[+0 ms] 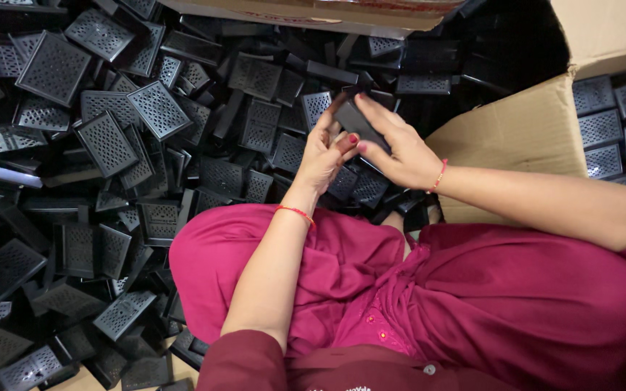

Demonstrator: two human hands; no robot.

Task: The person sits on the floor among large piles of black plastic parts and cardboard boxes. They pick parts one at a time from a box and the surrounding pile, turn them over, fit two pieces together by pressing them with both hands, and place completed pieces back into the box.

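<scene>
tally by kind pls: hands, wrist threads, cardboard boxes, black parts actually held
Hands: 2 (left hand, right hand)
Red wrist threads: 2
Cardboard boxes: 1, the box
Held black perforated part: 1
Total: 6
Loose pile of black parts: too many to count.

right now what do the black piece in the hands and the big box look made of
Black piece, held by left hand and right hand: likely moulded plastic, smooth with a dull sheen. Box: brown corrugated cardboard, matte, with folded flaps.

A brown cardboard box stands open at right, its flap along the top, seemingly printed red.
</scene>
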